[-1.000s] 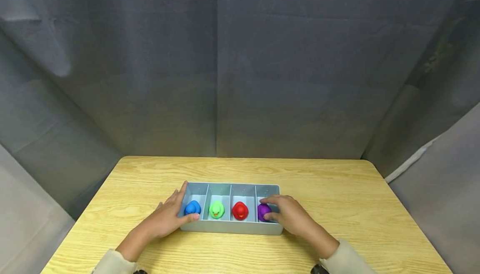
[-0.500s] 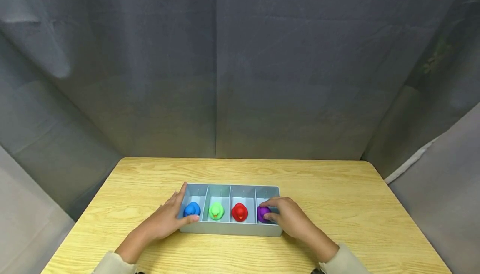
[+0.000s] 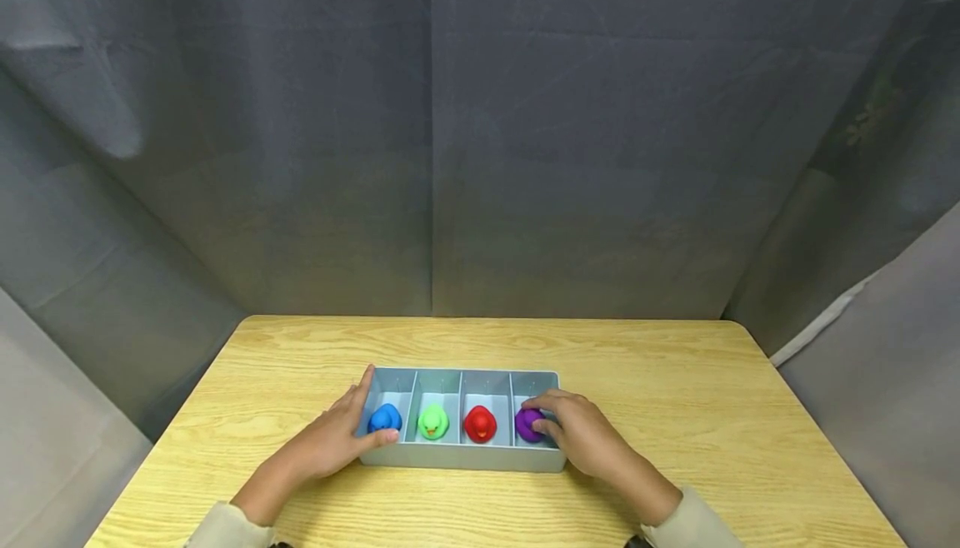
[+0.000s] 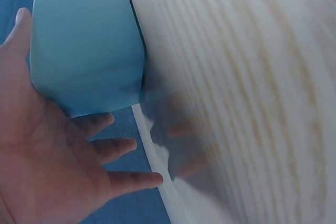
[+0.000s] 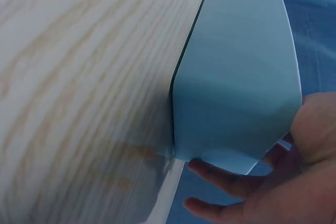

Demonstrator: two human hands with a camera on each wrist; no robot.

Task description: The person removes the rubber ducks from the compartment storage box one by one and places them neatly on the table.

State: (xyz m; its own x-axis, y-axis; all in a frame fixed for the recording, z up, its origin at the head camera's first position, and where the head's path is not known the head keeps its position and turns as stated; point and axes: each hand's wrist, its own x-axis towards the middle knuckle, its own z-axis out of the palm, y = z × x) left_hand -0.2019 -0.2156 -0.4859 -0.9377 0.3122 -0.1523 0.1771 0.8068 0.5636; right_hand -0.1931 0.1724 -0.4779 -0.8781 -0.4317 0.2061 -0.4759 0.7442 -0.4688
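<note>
A pale blue-grey divided tray [image 3: 465,456] lies on the table, a rubber duck in each compartment. From the left come a blue duck [image 3: 385,417], a green duck [image 3: 432,421], a red duck [image 3: 480,424] and a purple duck [image 3: 528,425]. My left hand [image 3: 335,438] rests against the tray's left end, thumb on the front rim and fingers extended, as the left wrist view confirms. Over the right end, my right hand [image 3: 583,433] holds the purple duck between thumb and curled forefinger. The right wrist view shows its other fingers beside the tray's end wall [image 5: 233,119]; the duck is hidden there.
The tray stands on a light wood-grain table [image 3: 675,390]. Grey cloth [image 3: 585,156] hangs behind the table's far edge, and more cloth closes in both sides.
The right thumb has shifted slightly to the right on the purple duck, so more of the duck shows. The left hand, the tray and the other ducks stay where they were.
</note>
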